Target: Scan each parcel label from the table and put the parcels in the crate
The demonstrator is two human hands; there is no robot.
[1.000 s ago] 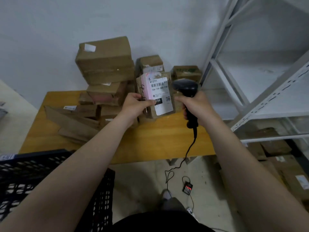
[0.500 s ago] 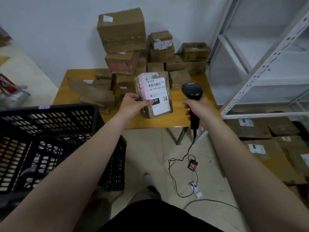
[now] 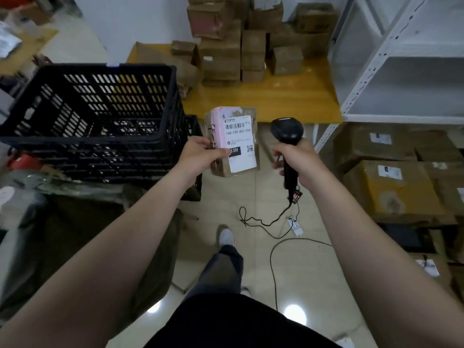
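My left hand [image 3: 200, 154] grips a small brown parcel [image 3: 236, 144] by its left edge, its white and pink label with a barcode facing me. My right hand [image 3: 297, 159] holds a black barcode scanner [image 3: 286, 133] by the handle, its head just right of the parcel. Both are held over the floor, in front of the yellow table [image 3: 266, 99]. A black slatted crate [image 3: 95, 106] stands stacked on other crates to the left of the parcel. Several more brown parcels [image 3: 226, 46] are piled at the back of the table.
A white metal shelf rack [image 3: 391, 61] stands at the right, with large labelled cardboard boxes [image 3: 394, 187] on the floor below it. The scanner cable [image 3: 266, 222] trails across the tiled floor by my foot. Dark bags lie at the lower left.
My view has tipped down and swung left, so the crate is now large beside the parcel. Both hands have drawn back from the table toward me, still holding parcel and scanner.
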